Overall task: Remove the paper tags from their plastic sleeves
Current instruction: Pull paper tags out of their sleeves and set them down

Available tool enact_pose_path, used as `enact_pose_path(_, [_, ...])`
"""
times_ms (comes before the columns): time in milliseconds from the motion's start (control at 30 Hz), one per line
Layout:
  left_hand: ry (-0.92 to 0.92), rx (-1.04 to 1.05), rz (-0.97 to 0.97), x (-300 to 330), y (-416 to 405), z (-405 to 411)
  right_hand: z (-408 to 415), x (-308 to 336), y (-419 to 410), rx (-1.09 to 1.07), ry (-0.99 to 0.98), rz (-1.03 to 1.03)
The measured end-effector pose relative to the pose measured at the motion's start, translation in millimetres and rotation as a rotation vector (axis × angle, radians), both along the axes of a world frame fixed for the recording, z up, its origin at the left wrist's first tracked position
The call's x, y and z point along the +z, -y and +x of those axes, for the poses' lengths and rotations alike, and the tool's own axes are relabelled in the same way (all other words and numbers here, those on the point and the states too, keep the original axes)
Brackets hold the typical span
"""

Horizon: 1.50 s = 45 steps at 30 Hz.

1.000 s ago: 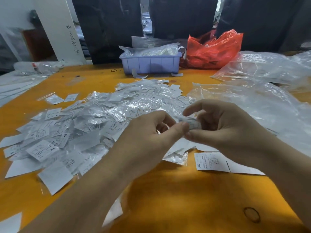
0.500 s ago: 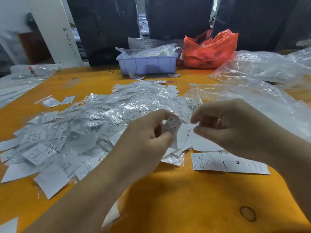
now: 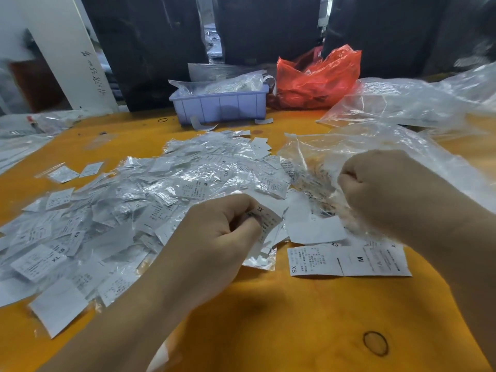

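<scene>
Tags in crinkled plastic sleeves [image 3: 150,200] lie heaped across the left and middle of the orange counter [image 3: 308,318]; the left hand [image 3: 222,234] is closed, thumb and fingers pinching a bare paper tag [image 3: 268,218] printed "XL", held just above the near edge of the heap; the right hand [image 3: 386,189] is curled shut, raised to the right and well apart from the left, seemingly gripping a clear empty sleeve [image 3: 341,210], though the film is too blurred to be sure; three freed tags [image 3: 349,260] lie flat in a row on the counter below the right hand, marked "XS" and "M"; a large clear bag [image 3: 375,146] spreads behind that hand; at the far edge stand a lilac bin [image 3: 220,107] holding more plastic and, beside it, a red bag [image 3: 319,79].
</scene>
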<state>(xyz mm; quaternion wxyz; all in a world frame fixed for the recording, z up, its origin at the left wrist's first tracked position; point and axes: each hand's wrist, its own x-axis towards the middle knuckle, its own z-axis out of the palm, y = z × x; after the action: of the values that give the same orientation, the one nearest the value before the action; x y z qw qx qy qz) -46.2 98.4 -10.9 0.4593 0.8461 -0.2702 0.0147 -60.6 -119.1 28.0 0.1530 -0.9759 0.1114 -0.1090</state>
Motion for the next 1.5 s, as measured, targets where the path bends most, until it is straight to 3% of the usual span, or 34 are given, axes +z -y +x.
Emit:
enact_pose_path(100, [0.0, -0.01, 0.001, -1, 0, 0, 5, -9, 1, -0.027, -0.166, -0.033])
enact_pose_path(367, [0.026, 0.001, 0.013, 0, 1, -2, 14, -22, 4, -0.022, -0.26, -0.122])
enact_pose_path(700, [0.1, 0.011, 0.04, 1, 0, -3, 18, -28, 6, -0.086, -0.247, -0.124])
enact_pose_path(900, [0.101, 0.001, 0.037, 3, -1, -5, 19, -27, 6, -0.104, -0.144, -0.141])
enact_pose_path(1500, [0.104, 0.0, 0.072, 2, 0, -5, 20, -30, 5, -0.044, -0.07, -0.144])
